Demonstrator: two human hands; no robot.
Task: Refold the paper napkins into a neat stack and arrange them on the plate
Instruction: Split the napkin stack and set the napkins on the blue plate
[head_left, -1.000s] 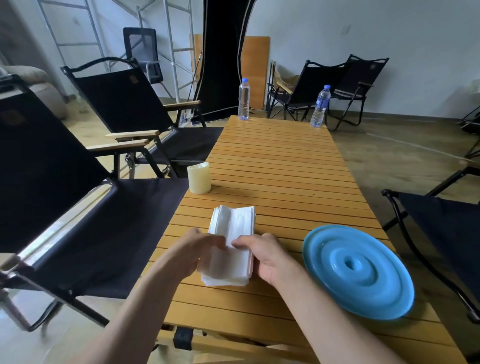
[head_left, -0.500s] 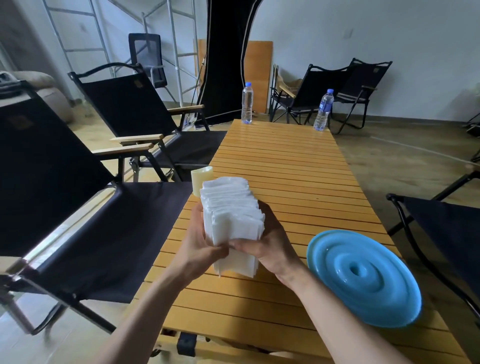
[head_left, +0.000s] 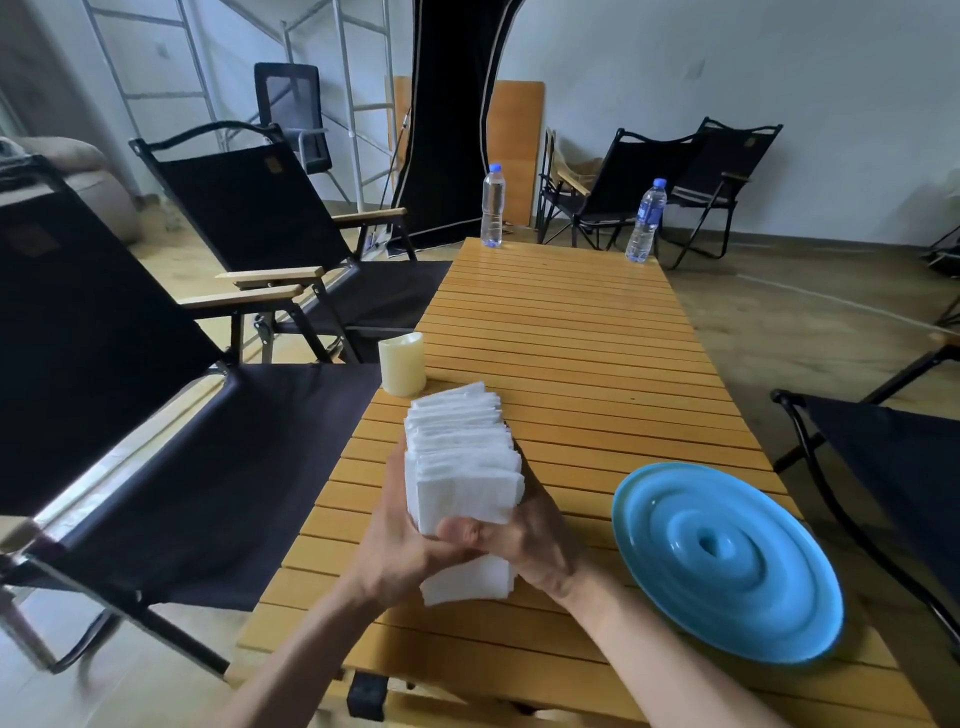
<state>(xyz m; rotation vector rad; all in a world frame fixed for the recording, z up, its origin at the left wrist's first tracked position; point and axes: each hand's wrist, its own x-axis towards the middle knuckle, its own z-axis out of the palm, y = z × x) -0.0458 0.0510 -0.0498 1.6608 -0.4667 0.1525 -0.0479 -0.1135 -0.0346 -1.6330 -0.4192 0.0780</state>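
A thick bundle of white paper napkins (head_left: 462, 457) is held up above the wooden slat table (head_left: 571, 332), its folded edges fanned towards me. My left hand (head_left: 400, 551) grips the bundle from the left, thumb across the front. My right hand (head_left: 530, 540) grips it from the right, fingers wrapped behind. The blue plate (head_left: 727, 561) with raised rings lies on the table to the right of my hands, with nothing on it.
A cream candle (head_left: 402, 364) stands near the table's left edge, just beyond the napkins. Two water bottles (head_left: 492, 206) (head_left: 645, 220) stand at the far end. Black folding chairs (head_left: 171, 415) flank the table on the left and right (head_left: 893, 467).
The napkins lay flat on the table a second ago; both hands picked them up and now hold them upright above it, a little more squared than half a second ago.
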